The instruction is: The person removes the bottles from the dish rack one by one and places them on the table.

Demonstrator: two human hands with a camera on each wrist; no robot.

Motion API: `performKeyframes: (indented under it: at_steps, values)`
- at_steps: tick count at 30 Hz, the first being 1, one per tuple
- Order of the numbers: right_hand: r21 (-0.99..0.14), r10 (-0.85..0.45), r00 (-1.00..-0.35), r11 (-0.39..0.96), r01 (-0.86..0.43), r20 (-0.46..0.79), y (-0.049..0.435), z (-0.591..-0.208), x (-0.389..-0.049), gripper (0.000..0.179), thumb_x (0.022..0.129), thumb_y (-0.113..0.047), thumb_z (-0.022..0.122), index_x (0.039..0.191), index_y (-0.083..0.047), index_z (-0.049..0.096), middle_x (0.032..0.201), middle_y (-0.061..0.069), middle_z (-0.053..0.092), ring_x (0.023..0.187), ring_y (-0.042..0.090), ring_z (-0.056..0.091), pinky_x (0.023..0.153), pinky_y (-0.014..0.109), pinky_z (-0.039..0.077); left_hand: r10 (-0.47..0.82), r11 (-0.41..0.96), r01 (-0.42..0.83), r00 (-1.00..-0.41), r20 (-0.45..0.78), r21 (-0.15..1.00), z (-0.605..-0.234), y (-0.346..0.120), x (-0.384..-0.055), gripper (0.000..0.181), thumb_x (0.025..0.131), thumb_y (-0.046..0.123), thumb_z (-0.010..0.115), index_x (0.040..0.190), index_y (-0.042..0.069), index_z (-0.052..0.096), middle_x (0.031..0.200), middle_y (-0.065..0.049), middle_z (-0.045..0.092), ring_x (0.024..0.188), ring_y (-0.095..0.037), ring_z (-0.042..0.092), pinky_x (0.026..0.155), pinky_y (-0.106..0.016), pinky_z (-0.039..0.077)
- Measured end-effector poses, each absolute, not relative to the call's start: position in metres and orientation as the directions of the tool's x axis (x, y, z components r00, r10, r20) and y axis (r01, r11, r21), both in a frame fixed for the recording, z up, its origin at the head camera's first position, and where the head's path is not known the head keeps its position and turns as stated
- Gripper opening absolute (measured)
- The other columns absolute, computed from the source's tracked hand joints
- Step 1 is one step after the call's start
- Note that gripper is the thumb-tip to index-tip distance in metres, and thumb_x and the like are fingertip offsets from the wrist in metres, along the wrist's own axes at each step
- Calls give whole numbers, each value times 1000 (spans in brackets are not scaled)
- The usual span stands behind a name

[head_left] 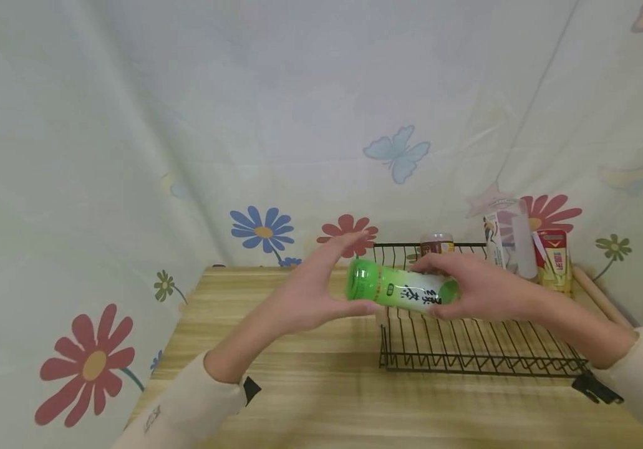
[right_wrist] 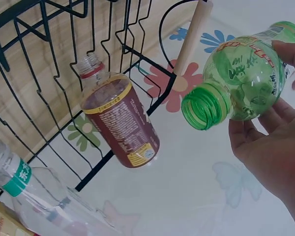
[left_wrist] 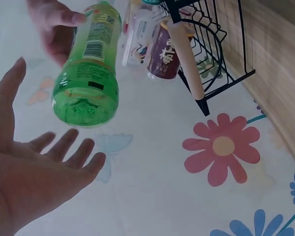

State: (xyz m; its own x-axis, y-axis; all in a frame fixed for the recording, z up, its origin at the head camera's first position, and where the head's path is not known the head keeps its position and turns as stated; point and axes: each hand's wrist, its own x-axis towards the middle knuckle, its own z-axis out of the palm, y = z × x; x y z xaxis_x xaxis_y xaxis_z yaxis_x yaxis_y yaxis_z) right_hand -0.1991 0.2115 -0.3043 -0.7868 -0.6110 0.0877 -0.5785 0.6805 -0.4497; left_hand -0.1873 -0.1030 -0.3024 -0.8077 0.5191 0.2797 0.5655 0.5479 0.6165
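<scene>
My right hand (head_left: 486, 288) grips a green plastic bottle (head_left: 405, 289) with a green-and-white label, thumb on one side and fingers on the other. The bottle lies sideways in the air over a black wire basket (head_left: 467, 365). In the right wrist view its open, capless mouth (right_wrist: 206, 105) shows near my fingers. Its base (left_wrist: 86, 98) points toward my left hand (left_wrist: 44, 172). That hand is spread, thumb and fingers wide apart, around the base end, with a gap showing in the left wrist view.
Inside the basket stand a capless bottle with a brown label (right_wrist: 120, 120), a clear bottle (right_wrist: 49, 196) with a green neck band and a red-and-yellow container (head_left: 554, 259). Wooden handles (left_wrist: 187, 59) flank the basket on a wood-grain table (head_left: 299, 399). Behind hangs a flowered curtain (head_left: 299, 125).
</scene>
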Motion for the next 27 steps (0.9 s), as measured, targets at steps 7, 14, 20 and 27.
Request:
performKeyframes:
  at_steps: [7, 14, 20, 27]
  values:
    - [-391, -643, -760, 679, -621, 92, 203, -303, -197, 63, 84, -26, 90, 141, -23, 64, 119, -5, 66, 98, 14, 58, 80, 35, 55, 597, 604, 608, -774, 213, 515, -301, -91, -196, 99, 82, 57, 88, 163, 25, 41, 158, 9, 48, 135, -16, 53, 102, -36, 55]
    - [-378, -657, -750, 676, -632, 80, 196, -307, -198, 63, 85, -35, 90, 142, -22, 64, 118, -5, 65, 98, 13, 57, 77, 32, 55, 633, 628, 624, -757, 161, 466, -307, -83, -204, 87, 83, 48, 91, 156, 23, 49, 149, 6, 55, 129, -16, 57, 100, -36, 55]
    - [-378, -662, -746, 672, -637, 79, 189, -309, -199, 61, 86, -34, 89, 142, -22, 65, 120, -5, 65, 102, 15, 56, 79, 33, 55, 645, 618, 619, -752, 139, 485, -313, -83, -206, 78, 83, 44, 92, 146, 20, 53, 135, 9, 59, 126, -12, 59, 103, -33, 54]
    - [-372, -665, -742, 670, -642, 83, 185, -309, -201, 61, 86, -33, 89, 141, -21, 65, 125, -4, 67, 105, 17, 57, 80, 34, 57, 658, 606, 634, -739, 146, 479, -318, -82, -210, 68, 86, 33, 92, 141, 13, 57, 128, 6, 62, 114, -11, 61, 95, -27, 55]
